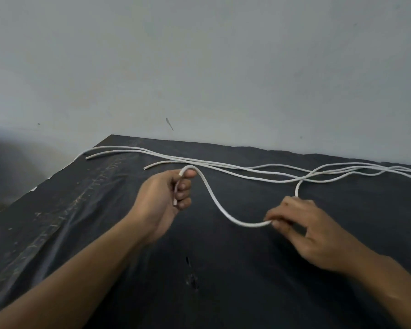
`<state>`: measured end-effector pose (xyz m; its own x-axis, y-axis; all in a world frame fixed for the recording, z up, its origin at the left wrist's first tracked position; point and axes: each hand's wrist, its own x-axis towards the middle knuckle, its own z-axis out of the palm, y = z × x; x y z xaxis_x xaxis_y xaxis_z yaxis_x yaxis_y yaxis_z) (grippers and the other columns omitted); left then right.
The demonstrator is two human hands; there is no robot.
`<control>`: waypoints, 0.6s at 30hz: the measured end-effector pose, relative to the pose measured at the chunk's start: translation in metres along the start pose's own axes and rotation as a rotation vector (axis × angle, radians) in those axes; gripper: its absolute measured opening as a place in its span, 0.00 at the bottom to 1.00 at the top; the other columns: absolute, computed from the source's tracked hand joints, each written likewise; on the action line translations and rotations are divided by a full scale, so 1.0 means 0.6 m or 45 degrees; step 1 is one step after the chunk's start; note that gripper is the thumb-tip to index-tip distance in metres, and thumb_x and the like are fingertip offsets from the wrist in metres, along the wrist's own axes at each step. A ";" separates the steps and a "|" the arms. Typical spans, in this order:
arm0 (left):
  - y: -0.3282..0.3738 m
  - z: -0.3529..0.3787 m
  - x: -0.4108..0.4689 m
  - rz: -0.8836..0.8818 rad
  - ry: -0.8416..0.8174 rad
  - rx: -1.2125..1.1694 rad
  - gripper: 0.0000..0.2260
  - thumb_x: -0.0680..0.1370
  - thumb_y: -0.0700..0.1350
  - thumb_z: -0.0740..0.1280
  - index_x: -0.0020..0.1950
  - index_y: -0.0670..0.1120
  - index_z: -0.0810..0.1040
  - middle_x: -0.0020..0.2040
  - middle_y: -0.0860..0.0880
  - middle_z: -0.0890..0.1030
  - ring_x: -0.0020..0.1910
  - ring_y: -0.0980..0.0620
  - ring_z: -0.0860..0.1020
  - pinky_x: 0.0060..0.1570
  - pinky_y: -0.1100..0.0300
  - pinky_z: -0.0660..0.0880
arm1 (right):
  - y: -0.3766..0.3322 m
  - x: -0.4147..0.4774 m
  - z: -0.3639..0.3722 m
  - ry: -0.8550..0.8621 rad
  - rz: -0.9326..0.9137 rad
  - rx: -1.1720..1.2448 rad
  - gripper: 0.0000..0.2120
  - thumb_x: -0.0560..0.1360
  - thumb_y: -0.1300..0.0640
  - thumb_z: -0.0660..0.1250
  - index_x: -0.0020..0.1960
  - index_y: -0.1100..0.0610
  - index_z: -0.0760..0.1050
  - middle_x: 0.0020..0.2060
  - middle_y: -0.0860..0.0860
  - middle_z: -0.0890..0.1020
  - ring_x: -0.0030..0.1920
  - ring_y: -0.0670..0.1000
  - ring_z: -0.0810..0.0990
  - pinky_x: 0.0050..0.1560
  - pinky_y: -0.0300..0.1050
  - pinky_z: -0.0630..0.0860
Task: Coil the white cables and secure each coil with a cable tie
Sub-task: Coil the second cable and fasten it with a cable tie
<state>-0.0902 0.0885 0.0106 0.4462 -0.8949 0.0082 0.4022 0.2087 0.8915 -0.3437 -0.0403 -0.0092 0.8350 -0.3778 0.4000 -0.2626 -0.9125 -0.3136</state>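
**Both hands on one white cable, rest laid out behind**

While both bare forearms reach in from the bottom corners of the frame, the hands meet over a table covered w/ black sheeting [223,269], creased and scuffed w/ pale marks toward the left side.

Left hand [163,200], centre-left: fingers curled shut around the end of a white cable [214,200]. Cut tip sticks out below the fingers; cable arches up over the thumb/index, then drops to the right.

Right hand [304,229], centre-right: thumb and fingertips pinched together on the same cable at the low point of its sag. Other fingers loosely bent. Cable re-emerges above the knuckles and curves up toward the rest of the run.

Between the hands the cable hangs in a slack S, lifted off the sheeting; can't tell if the lowest bit touches.

Behind the hands, mid-frame: more white cable strands [223,165] lie flat on the sheeting, running roughly left to right, crossing each other at centre-right and leaving the frame at the right edge. Two loose ends show at upper left of the table, a 3rd end just above the left hand. One strand drops over the table's far-left edge.

Farthest: plain grey wall [199,67] w/ a small dark mark near centre.
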 end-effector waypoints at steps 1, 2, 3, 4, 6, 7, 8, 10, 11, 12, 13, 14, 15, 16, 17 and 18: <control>-0.009 0.008 -0.005 0.024 -0.034 0.081 0.13 0.79 0.34 0.51 0.47 0.39 0.75 0.30 0.50 0.68 0.26 0.56 0.64 0.27 0.63 0.60 | -0.013 -0.008 0.006 -0.023 -0.009 0.024 0.07 0.79 0.52 0.64 0.53 0.46 0.79 0.41 0.40 0.75 0.47 0.41 0.75 0.56 0.43 0.69; -0.017 0.015 -0.010 0.057 -0.080 0.177 0.13 0.81 0.34 0.52 0.48 0.39 0.76 0.32 0.49 0.71 0.28 0.56 0.68 0.29 0.63 0.63 | -0.026 -0.014 0.011 -0.034 -0.015 0.064 0.07 0.79 0.50 0.62 0.53 0.45 0.79 0.41 0.40 0.74 0.48 0.41 0.75 0.58 0.41 0.66; -0.025 0.020 -0.017 0.101 -0.134 0.278 0.12 0.82 0.33 0.53 0.51 0.39 0.76 0.34 0.48 0.75 0.31 0.55 0.73 0.34 0.62 0.68 | -0.039 -0.017 0.015 -0.032 -0.017 0.110 0.08 0.80 0.49 0.61 0.53 0.44 0.78 0.42 0.42 0.74 0.48 0.42 0.75 0.58 0.37 0.64; -0.033 0.023 -0.024 0.150 -0.196 0.375 0.11 0.83 0.34 0.54 0.53 0.37 0.77 0.37 0.45 0.79 0.34 0.53 0.78 0.39 0.62 0.73 | -0.051 -0.019 0.016 -0.016 -0.013 0.161 0.08 0.81 0.48 0.60 0.53 0.44 0.78 0.41 0.43 0.74 0.48 0.42 0.75 0.57 0.33 0.63; -0.044 0.027 -0.039 0.230 -0.334 0.514 0.09 0.82 0.35 0.57 0.56 0.33 0.76 0.43 0.41 0.84 0.42 0.49 0.84 0.49 0.62 0.78 | -0.073 -0.019 0.015 0.036 -0.007 0.288 0.08 0.81 0.47 0.61 0.53 0.44 0.79 0.41 0.46 0.75 0.46 0.44 0.76 0.54 0.29 0.63; -0.048 0.030 -0.046 0.248 -0.403 0.568 0.10 0.81 0.36 0.58 0.57 0.32 0.75 0.45 0.40 0.85 0.44 0.49 0.85 0.50 0.62 0.78 | -0.082 -0.018 0.014 0.059 -0.009 0.368 0.08 0.81 0.47 0.61 0.53 0.45 0.79 0.41 0.47 0.75 0.45 0.46 0.76 0.52 0.30 0.66; -0.050 0.033 -0.054 0.257 -0.468 0.630 0.10 0.81 0.37 0.59 0.56 0.32 0.76 0.45 0.41 0.86 0.44 0.49 0.85 0.49 0.63 0.78 | -0.090 -0.018 0.014 0.081 -0.015 0.446 0.09 0.81 0.48 0.61 0.53 0.45 0.79 0.41 0.47 0.75 0.44 0.48 0.77 0.51 0.32 0.68; -0.052 0.039 -0.067 0.266 -0.576 0.792 0.11 0.82 0.41 0.59 0.53 0.36 0.79 0.43 0.42 0.86 0.43 0.49 0.84 0.46 0.63 0.77 | -0.099 -0.017 0.016 0.157 -0.040 0.535 0.08 0.81 0.50 0.61 0.51 0.48 0.79 0.41 0.46 0.77 0.44 0.50 0.78 0.49 0.33 0.70; -0.053 0.041 -0.072 0.252 -0.612 0.864 0.13 0.82 0.44 0.59 0.51 0.39 0.81 0.40 0.44 0.86 0.40 0.49 0.84 0.43 0.62 0.77 | -0.100 -0.015 0.017 0.218 -0.043 0.547 0.07 0.82 0.52 0.61 0.50 0.48 0.79 0.41 0.46 0.77 0.43 0.50 0.78 0.48 0.32 0.70; -0.055 0.042 -0.075 0.218 -0.634 0.905 0.15 0.82 0.48 0.59 0.49 0.42 0.82 0.37 0.46 0.86 0.37 0.50 0.84 0.40 0.62 0.76 | -0.099 -0.013 0.018 0.291 -0.028 0.552 0.07 0.82 0.53 0.62 0.50 0.47 0.79 0.41 0.47 0.77 0.43 0.50 0.77 0.48 0.31 0.70; -0.057 0.042 -0.077 0.171 -0.646 0.914 0.16 0.82 0.51 0.59 0.47 0.44 0.82 0.33 0.47 0.85 0.33 0.52 0.82 0.38 0.62 0.75 | -0.097 -0.011 0.018 0.365 -0.003 0.549 0.07 0.81 0.54 0.63 0.52 0.46 0.79 0.40 0.48 0.78 0.42 0.49 0.77 0.47 0.31 0.70; -0.058 0.041 -0.078 0.137 -0.655 0.914 0.16 0.81 0.53 0.58 0.46 0.45 0.82 0.30 0.48 0.84 0.30 0.53 0.80 0.36 0.61 0.75 | -0.094 -0.011 0.018 0.431 0.021 0.538 0.07 0.81 0.54 0.63 0.53 0.46 0.80 0.40 0.48 0.79 0.42 0.49 0.78 0.46 0.31 0.70; -0.060 0.040 -0.078 0.114 -0.668 0.903 0.17 0.81 0.54 0.58 0.45 0.46 0.82 0.27 0.48 0.82 0.29 0.52 0.79 0.37 0.58 0.76 | -0.090 -0.011 0.018 0.486 0.049 0.526 0.07 0.80 0.54 0.64 0.53 0.47 0.80 0.41 0.47 0.80 0.42 0.48 0.78 0.46 0.31 0.71; -0.062 0.039 -0.078 0.089 -0.687 0.873 0.18 0.81 0.54 0.57 0.46 0.46 0.82 0.25 0.48 0.80 0.28 0.52 0.78 0.40 0.55 0.78 | -0.085 -0.011 0.018 0.529 0.086 0.519 0.06 0.80 0.54 0.64 0.53 0.49 0.80 0.41 0.46 0.81 0.43 0.46 0.79 0.46 0.31 0.71; -0.063 0.038 -0.077 0.055 -0.714 0.811 0.19 0.81 0.55 0.57 0.46 0.46 0.82 0.24 0.49 0.79 0.27 0.52 0.78 0.44 0.54 0.79 | -0.080 -0.011 0.017 0.559 0.136 0.525 0.06 0.79 0.52 0.65 0.53 0.49 0.80 0.41 0.45 0.82 0.43 0.45 0.79 0.45 0.30 0.72; -0.063 0.037 -0.076 0.009 -0.738 0.719 0.19 0.82 0.55 0.57 0.47 0.45 0.83 0.24 0.50 0.77 0.26 0.54 0.77 0.46 0.54 0.79 | -0.076 -0.012 0.016 0.582 0.199 0.548 0.05 0.78 0.50 0.66 0.51 0.48 0.80 0.41 0.45 0.82 0.42 0.46 0.80 0.44 0.29 0.73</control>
<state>-0.1437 0.1128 -0.0136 -0.1005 -0.9888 0.1102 -0.1328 0.1231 0.9835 -0.3331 0.0054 -0.0064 0.4875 -0.6162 0.6185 -0.0674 -0.7329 -0.6770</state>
